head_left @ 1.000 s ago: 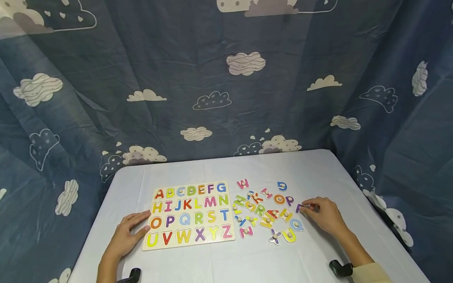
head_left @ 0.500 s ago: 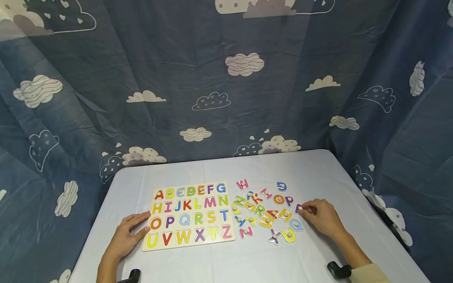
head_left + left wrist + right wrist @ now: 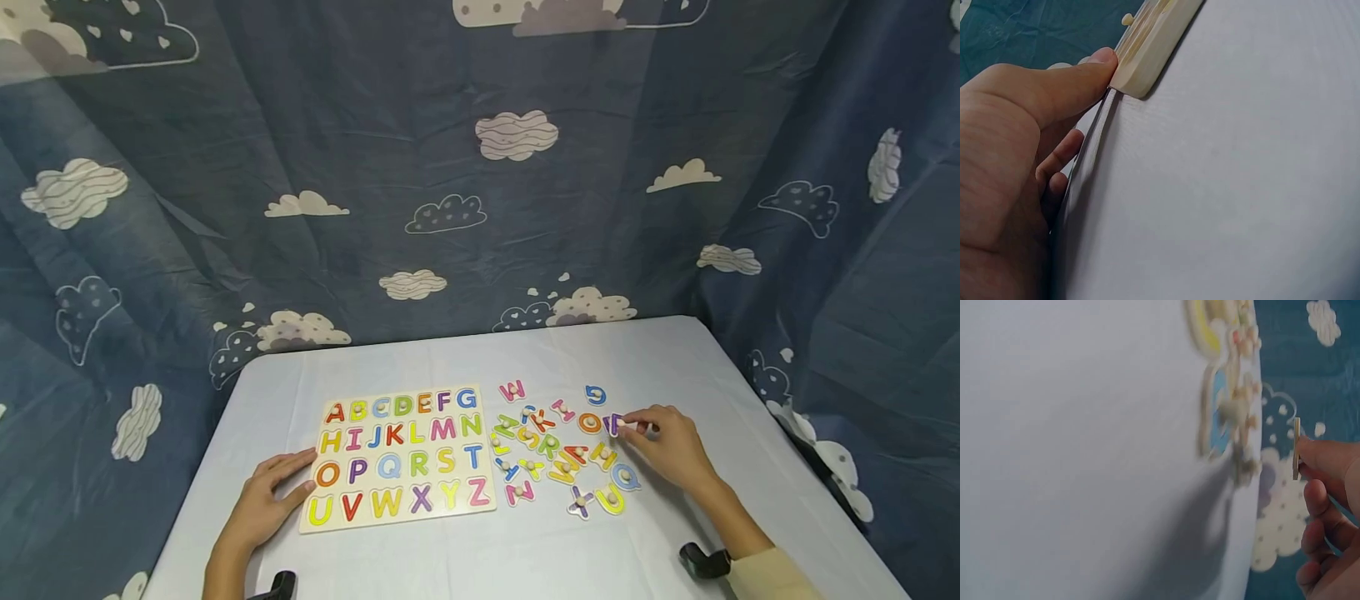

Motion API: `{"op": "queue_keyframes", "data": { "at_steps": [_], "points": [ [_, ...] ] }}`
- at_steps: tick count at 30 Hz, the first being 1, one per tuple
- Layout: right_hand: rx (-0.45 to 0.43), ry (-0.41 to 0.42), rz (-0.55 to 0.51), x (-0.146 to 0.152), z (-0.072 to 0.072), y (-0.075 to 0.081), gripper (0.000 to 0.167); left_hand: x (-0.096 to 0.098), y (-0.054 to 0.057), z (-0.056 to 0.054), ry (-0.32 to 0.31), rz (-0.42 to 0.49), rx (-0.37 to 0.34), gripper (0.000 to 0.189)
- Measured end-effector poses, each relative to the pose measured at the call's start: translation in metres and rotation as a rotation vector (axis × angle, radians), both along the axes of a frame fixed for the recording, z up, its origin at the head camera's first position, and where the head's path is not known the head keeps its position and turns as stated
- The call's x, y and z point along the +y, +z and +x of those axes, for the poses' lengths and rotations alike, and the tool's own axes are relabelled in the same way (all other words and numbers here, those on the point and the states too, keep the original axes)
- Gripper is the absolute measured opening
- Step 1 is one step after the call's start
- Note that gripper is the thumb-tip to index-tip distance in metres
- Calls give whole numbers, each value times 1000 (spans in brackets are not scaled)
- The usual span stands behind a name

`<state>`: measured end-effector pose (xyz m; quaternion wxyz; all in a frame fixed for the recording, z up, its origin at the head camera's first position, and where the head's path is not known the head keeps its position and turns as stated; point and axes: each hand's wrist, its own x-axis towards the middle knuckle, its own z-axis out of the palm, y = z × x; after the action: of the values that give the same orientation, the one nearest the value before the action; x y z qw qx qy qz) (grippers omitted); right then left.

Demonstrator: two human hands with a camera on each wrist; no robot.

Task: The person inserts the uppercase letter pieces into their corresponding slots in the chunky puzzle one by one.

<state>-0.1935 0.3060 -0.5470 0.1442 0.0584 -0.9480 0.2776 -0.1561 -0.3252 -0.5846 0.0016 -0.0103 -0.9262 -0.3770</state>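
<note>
In the head view, a wooden alphabet board point(image 3: 397, 458) with rows of coloured letters lies on the table. Knobs show on several letters of its top row. My left hand point(image 3: 262, 500) rests at the board's left side; in the left wrist view, the thumb point(image 3: 1079, 84) touches its edge near a corner. My right hand point(image 3: 671, 446) pinches a purple letter piece point(image 3: 612, 425), apparently an F, between thumb and fingertips. Seen edge-on in the right wrist view, that letter piece point(image 3: 1297, 449) is off the table. It partly covers another purple letter in the head view.
Loose knobbed letters lie right of the board, among them an orange O point(image 3: 589, 423), a light blue Q point(image 3: 625, 477), a yellow U point(image 3: 611, 499) and a purple X point(image 3: 580, 502). A cloud-print curtain point(image 3: 450, 250) hangs behind the white table point(image 3: 420, 567).
My right hand has lifted the purple letter piece from the right edge of the loose letters and moved it slightly left and away from me. My left hand stays at the board.
</note>
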Motion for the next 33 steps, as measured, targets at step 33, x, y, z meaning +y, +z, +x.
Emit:
{"op": "queue_keyframes", "data": {
  "at_steps": [33],
  "points": [
    [-137,250,-80,-187,-99,14,20,-1,-3,-2,8,-4,39,57]
  ]
}}
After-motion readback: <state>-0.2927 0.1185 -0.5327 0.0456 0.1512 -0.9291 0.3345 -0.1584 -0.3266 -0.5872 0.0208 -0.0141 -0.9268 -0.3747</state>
